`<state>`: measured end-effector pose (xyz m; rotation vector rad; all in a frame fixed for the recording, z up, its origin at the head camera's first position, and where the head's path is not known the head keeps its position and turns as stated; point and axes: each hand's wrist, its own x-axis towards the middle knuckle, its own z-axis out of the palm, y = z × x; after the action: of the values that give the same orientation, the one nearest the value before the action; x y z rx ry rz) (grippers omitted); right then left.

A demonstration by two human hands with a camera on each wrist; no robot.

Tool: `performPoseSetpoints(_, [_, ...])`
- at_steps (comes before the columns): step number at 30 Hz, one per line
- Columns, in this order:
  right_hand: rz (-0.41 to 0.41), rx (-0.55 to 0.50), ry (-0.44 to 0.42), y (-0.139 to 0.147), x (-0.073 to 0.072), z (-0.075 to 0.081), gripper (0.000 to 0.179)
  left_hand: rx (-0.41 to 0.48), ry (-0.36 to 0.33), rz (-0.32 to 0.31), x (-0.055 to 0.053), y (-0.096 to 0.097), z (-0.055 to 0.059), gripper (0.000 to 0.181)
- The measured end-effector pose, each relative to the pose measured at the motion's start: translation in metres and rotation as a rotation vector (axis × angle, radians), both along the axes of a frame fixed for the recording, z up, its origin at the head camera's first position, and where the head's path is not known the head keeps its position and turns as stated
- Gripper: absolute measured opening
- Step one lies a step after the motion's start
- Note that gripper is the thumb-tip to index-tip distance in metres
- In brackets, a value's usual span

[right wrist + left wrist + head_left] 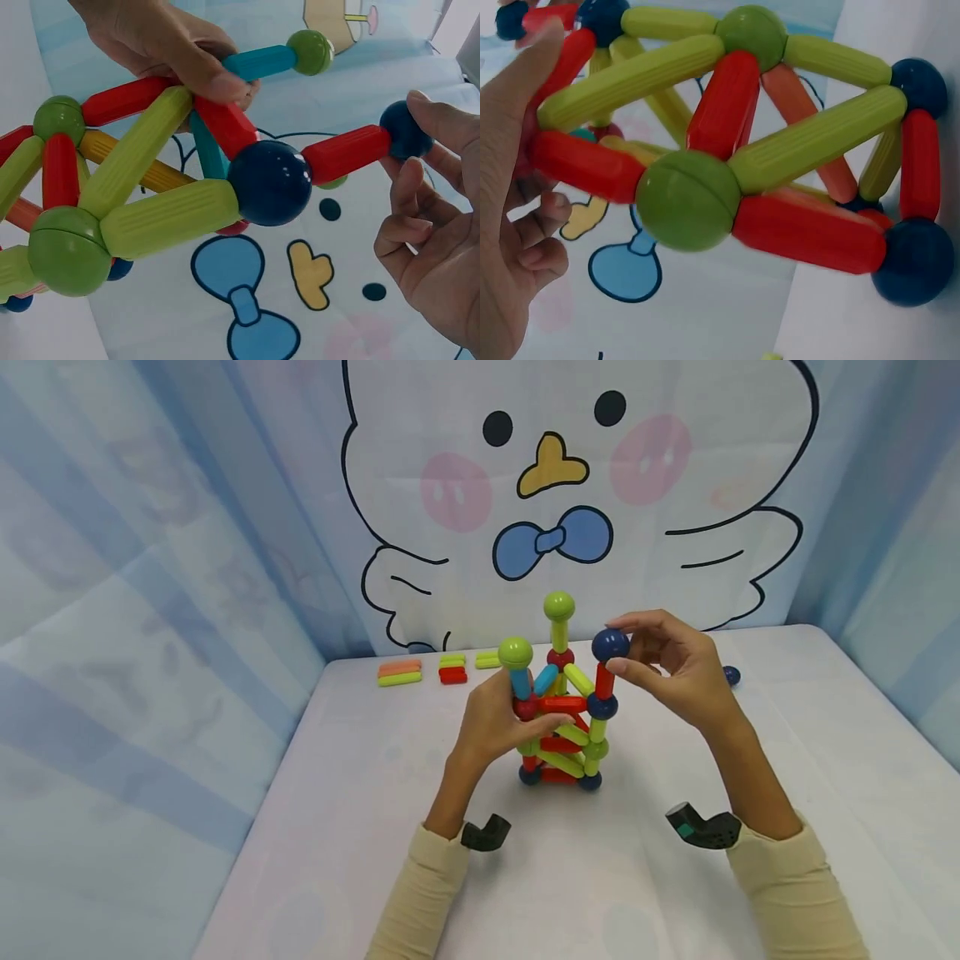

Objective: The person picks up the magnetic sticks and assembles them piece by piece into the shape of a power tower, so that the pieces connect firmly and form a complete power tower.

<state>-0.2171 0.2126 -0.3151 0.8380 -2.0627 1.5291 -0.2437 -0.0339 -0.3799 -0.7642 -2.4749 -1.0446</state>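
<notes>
Head view | left hand [491, 714] grips tower [561, 744], fingers curled round, likely bracing it | look, right hand [681, 670] pinches blue ball [610, 645] atop red rod [604, 682], seemingly to seat it

Pale tbl [315, 827]; lt-blue drapes [172, 635] L & R; bkgd cloth [420, 410] w/ cartoon bird [558, 468], blue bow [551, 539].

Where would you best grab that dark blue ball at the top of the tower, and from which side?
Probably across the round middle of the dark blue ball, from the person's right. A red stick joins it underneath, while its right side faces away from the rest of the tower. The right hand holds it from that side.
</notes>
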Motion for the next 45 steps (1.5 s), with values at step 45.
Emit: performPoseSetpoints(45, [0.104, 0.262, -0.152, 0.014, -0.002, -0.061, 0.038, -0.45, -0.502, 0.662, -0.116, -0.175, -0.086, 0.029])
